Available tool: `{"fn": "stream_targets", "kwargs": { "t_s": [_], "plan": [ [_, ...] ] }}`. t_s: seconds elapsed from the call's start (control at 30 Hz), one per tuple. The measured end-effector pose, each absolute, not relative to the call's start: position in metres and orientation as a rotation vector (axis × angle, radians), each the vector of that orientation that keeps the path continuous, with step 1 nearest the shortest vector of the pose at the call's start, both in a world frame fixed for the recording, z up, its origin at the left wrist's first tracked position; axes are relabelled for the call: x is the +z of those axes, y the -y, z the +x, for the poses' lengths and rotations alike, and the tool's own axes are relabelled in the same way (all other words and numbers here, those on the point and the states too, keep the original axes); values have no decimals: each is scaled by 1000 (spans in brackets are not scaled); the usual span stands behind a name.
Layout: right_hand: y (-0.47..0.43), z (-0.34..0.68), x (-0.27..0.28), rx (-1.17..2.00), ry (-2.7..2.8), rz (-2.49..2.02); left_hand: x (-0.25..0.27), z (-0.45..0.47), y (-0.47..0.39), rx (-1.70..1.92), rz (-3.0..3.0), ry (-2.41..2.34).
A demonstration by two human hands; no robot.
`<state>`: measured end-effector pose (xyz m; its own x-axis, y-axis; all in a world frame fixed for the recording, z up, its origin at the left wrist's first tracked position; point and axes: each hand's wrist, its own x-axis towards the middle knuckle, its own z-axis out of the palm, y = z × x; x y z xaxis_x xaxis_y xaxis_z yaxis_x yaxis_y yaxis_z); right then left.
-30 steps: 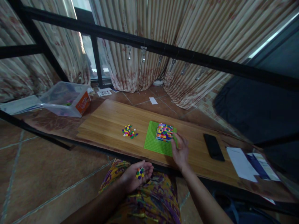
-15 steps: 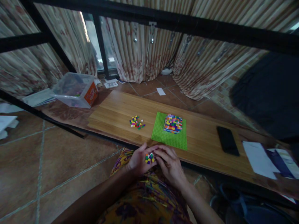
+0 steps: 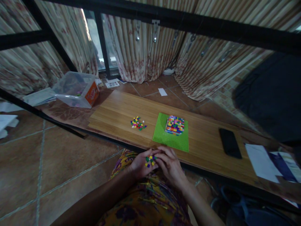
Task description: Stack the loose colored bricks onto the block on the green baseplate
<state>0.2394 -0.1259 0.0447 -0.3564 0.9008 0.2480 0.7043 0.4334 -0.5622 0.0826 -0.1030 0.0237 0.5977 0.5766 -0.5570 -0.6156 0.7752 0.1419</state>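
My left hand is cupped palm up over my lap and holds several small coloured building bricks. My right hand reaches across from the right, its fingers bent together with the tips touching that heap. Whatever sits between those fingertips is hidden. Just beyond the hands, a green baseplate lies on the wooden board. On the baseplate stands a squarish block built of many coloured bricks. A loose pile of small bricks is spread on the board left of the baseplate.
A black phone lies on the board's right part, beside white paper. At the far left stands a clear plastic box with an orange label. A dark metal bar crosses overhead before curtains.
The bricks in my left palm have shifted, and a yellow one now shows on top. My left thumb has moved in towards the palm. The built block and loose pile stay put.
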Motion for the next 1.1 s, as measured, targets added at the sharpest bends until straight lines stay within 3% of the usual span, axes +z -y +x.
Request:
{"fn": "stream_targets", "kwargs": {
  "t_s": [0.57, 1.1],
  "plan": [
    [122, 251, 41, 424, 2232, -1372, 19, 87, 109, 683, 582, -1028],
    [127, 241, 44, 844, 1934, -1395, 20, 89, 113, 637, 634, -979]
  ]
}}
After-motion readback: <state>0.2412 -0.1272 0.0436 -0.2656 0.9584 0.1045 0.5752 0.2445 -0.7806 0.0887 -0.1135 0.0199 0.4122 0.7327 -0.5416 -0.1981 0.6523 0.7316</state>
